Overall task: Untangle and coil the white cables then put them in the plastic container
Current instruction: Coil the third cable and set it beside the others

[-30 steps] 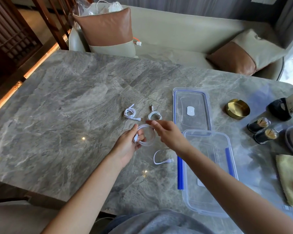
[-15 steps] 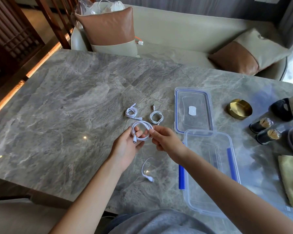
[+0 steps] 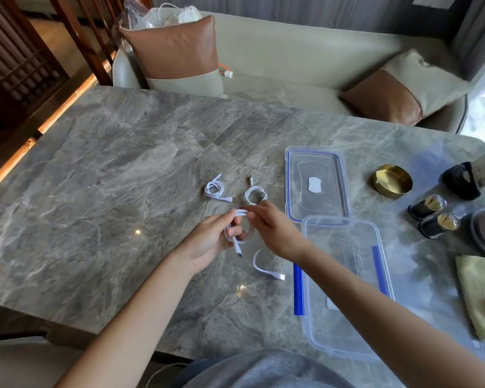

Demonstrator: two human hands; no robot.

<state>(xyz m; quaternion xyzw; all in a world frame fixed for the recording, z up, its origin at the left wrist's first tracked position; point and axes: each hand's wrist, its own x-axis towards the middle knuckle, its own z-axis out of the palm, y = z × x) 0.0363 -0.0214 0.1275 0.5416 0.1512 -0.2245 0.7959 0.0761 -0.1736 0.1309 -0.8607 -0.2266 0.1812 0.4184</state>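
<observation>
Marble table (image 3: 95,205): left hand (image 3: 207,245) and right hand (image 3: 275,233) grip cable coil (image 3: 237,245) near container (image 3: 347,275) rim

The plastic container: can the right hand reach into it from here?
Probably yes: the plastic container sits open beside the right hand, nothing between, though the hand is handling the white cable.

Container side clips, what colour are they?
Blue; the clips show best in the head view.
</observation>
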